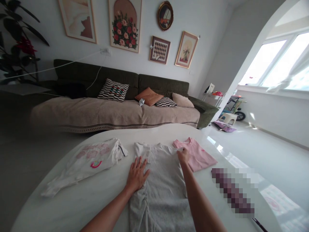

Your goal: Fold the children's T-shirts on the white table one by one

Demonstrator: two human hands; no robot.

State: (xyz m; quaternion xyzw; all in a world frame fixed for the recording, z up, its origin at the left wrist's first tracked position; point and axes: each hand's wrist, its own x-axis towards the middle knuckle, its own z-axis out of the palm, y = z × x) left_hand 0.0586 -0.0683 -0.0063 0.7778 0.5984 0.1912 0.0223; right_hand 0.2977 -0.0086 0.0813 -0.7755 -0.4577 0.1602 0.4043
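Note:
A light grey garment [166,180] lies spread on the white table, its top edge away from me and its lower part running out of view towards me. My left hand [137,174] rests flat on its left side, fingers spread, beside some wrinkles. At the upper right corner my right hand [182,155] has its fingers closed on the fabric. A folded pink T-shirt [196,154] lies just beyond and right of that hand. To the left is a white garment [94,158] with a pink print and a small rainbow, its narrow end stretching towards me.
The white table [111,190] has a rounded edge. A blurred-out purplish item [231,191] and a thin dark stick [259,224] lie at its right. Behind stands a green sofa [164,84] with a beige cover and cushions. A white stool [228,118] is farther right.

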